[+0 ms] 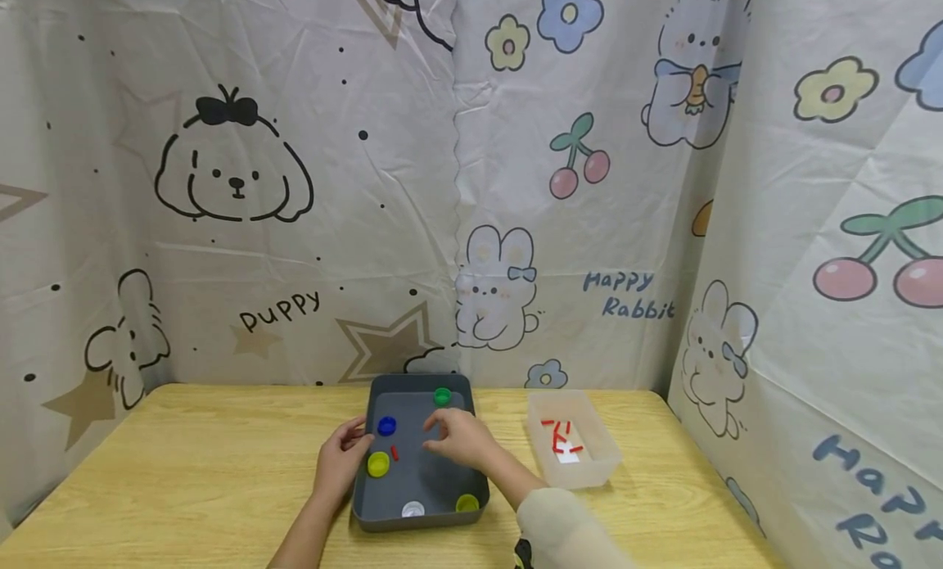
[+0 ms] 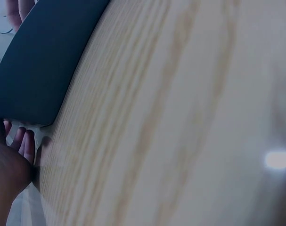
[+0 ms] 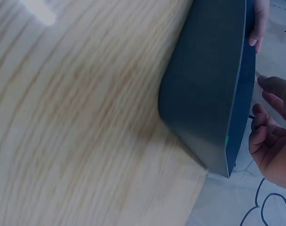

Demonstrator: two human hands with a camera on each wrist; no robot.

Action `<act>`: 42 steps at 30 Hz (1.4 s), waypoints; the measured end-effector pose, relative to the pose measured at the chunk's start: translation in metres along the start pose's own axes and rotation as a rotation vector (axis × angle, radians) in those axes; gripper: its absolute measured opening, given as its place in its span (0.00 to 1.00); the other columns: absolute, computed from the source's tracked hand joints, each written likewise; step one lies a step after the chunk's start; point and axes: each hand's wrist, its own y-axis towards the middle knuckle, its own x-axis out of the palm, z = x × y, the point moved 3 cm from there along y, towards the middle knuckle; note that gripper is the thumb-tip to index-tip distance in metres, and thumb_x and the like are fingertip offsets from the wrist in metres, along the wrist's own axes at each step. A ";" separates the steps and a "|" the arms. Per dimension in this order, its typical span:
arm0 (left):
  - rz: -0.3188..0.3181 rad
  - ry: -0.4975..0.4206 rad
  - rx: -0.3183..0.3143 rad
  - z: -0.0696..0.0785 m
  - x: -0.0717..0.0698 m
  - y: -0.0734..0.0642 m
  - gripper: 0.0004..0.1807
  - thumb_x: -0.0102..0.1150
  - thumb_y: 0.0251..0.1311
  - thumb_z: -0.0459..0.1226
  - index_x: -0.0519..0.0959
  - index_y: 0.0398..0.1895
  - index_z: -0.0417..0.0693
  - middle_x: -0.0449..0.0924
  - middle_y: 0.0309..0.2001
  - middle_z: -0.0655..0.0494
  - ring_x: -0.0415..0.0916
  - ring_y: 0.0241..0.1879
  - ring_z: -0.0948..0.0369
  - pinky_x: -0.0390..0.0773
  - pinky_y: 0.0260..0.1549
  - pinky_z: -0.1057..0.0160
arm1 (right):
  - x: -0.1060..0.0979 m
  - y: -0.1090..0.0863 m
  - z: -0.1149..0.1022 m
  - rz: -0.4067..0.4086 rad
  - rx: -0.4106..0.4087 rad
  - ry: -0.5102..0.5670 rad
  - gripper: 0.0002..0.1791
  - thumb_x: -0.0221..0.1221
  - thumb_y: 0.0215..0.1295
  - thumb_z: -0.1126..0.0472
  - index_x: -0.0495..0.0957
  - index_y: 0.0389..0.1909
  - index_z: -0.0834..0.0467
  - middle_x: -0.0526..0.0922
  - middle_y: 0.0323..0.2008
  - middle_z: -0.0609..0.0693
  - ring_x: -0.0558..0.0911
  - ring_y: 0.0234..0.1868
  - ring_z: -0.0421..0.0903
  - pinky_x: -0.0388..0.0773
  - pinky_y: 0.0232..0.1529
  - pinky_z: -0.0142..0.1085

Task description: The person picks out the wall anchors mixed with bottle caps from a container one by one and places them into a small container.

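A dark grey tray (image 1: 423, 483) lies on the table. My left hand (image 1: 341, 458) grips its left wall, thumb at the rim and fingers outside. Over the tray's right half hovers my right hand (image 1: 464, 440), thumb and index finger apart, nothing visible between them. Inside the tray are a green bottle cap (image 1: 442, 397) at the far end, a blue cap (image 1: 386, 426), a yellow cap (image 1: 378, 464), a clear whitish cap (image 1: 413, 510) and a yellow-green cap (image 1: 467, 503) along the near side. One short red stick (image 1: 394, 453) lies beside the yellow cap.
Right of the tray stands a translucent white box (image 1: 600, 462) with several red sticks (image 1: 557, 438) and a white patch at its bottom. The wooden table (image 1: 221, 471) meets a printed curtain (image 1: 243, 307) at the back and on the right.
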 end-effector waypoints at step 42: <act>-0.014 0.004 0.001 -0.003 0.000 0.002 0.22 0.57 0.60 0.36 0.73 0.59 0.42 0.77 0.50 0.40 0.75 0.47 0.53 0.73 0.40 0.69 | 0.057 0.024 -0.010 -0.004 0.104 -0.108 0.14 0.64 0.56 0.55 0.79 0.45 0.49 0.77 0.31 0.45 0.74 0.28 0.39 0.69 0.27 0.33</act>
